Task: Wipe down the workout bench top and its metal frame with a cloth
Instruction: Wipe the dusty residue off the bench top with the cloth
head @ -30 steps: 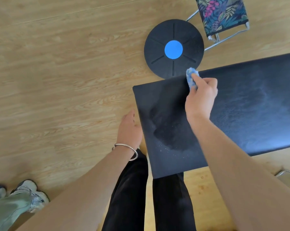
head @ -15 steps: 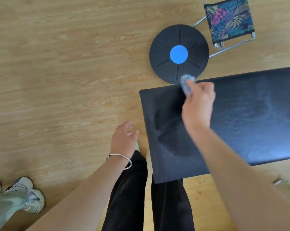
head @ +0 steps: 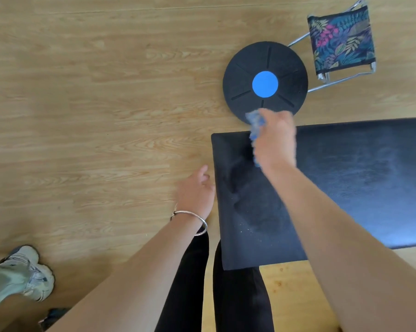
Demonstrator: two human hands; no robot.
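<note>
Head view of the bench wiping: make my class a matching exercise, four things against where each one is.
Things: 1 cloth; 2 balance board; 3 folding stool; 4 bracelet.
Places: A at the wrist of the left hand; B on the floor past the far edge of the bench top; C gripped by the right hand; D floor, top right corner.
Pairs: 1-C, 2-B, 3-D, 4-A.

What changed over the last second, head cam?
The right hand, still gripping the blue cloth, slid along the far edge of the bench top toward its end and is now motion-blurred. Unchanged: the left hand hangs open beside that end; balance board and folding stool sit where they were.
</note>
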